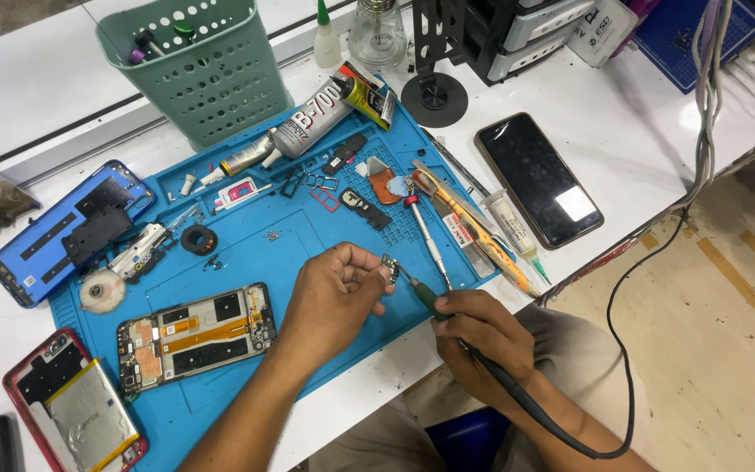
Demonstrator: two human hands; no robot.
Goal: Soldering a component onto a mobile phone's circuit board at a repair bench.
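Pinching a small circuit part (389, 265) between thumb and fingertips, the left hand (334, 293) hovered just above the near edge of the blue work mat (308, 245), fingers curled tight around the piece. The right hand (482, 336) was closed around the green grip of a soldering iron (430, 300), its tip touching or just beside the small part; the iron's black cable (570, 437) trailed back past the wrist and off the desk (657, 131).

On the mat left of the left hand lay an opened phone frame (196, 336) with its boards and orange flex showing. Nearer the corner, partly off the mat, sat a red-edged phone (72, 402) with its battery exposed. A blue back cover (67, 227) rested at the mat's far left edge. A screwdriver (425, 240) and orange-handled tools (474, 232) lay on the mat just beyond the hands, with a grey glue tube (308, 127) farther back beside a green perforated basket (198, 65). A dark phone (539, 179) lay face up on the white desk, well apart to the right.
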